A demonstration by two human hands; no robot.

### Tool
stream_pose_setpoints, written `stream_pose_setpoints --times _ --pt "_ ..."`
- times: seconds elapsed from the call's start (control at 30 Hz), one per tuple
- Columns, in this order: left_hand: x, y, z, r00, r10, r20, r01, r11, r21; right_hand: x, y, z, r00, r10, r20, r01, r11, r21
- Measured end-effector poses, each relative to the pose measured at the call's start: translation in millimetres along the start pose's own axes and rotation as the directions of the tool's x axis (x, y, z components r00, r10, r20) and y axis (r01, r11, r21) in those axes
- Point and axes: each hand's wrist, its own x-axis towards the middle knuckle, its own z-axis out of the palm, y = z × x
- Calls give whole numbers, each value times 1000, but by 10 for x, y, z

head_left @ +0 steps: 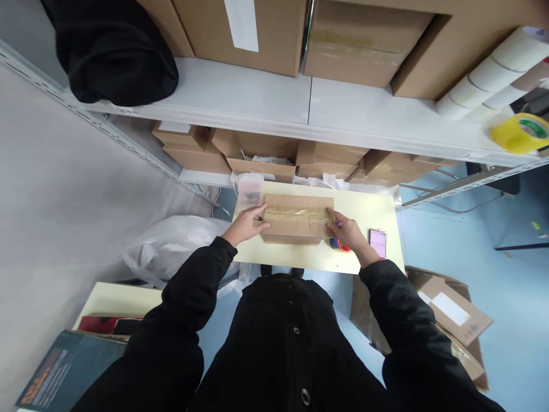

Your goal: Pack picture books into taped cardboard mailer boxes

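Note:
A closed cardboard box (295, 229) sits on the pale yellow table (295, 257) in front of me. Clear packing tape (295, 212) runs wrinkled along its top seam. My left hand (246, 224) grips the box's left end, thumb and fingers apart on its edge. At the right end, my right hand (346, 230) holds the box between thumb and fingers. A roll of tape with blue and red colouring (338, 245) lies beneath my right hand, partly hidden by it. To the right of that hand, a phone (377, 244) with a lit pink screen rests on the table.
A translucent plastic container (250, 189) stands at the table's back left. Shelves with cardboard boxes (257, 154) rise behind, a yellow tape roll (521, 133) at the shelf's right. Plastic bags (171, 246) lie left; an open carton (450, 315) of flattened cardboard stands on the right floor.

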Motion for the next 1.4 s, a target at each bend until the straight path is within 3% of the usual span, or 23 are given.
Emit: stream_pose_setpoints --times 0.17,0.43,0.7,0.9,1.03,1.2,1.4 --pt "30 -31 39 998 -65 8 66 987 -145 -3 10 29 999 -4 -34 4 1000 -11" --pt "-279 -69 161 993 -109 36 114 973 -199 -290 82 192 995 97 17 -96 992 -76" --pt "-79 -63 83 990 -136 24 138 968 -211 -79 83 167 995 13 -95 -18 998 -53" --pt "-382 -129 238 981 -187 53 194 947 -257 -438 78 392 992 100 -77 -105 992 -71" --pt "-526 -160 355 972 -232 48 236 945 -228 -537 60 433 989 136 -49 -140 987 -82" --pt "-569 -135 330 973 -225 46 229 963 -141 -586 70 408 989 144 -21 -145 986 -78" --pt "-613 -132 407 971 -234 56 235 972 -6 -645 149 547 984 174 -25 -176 979 -98"
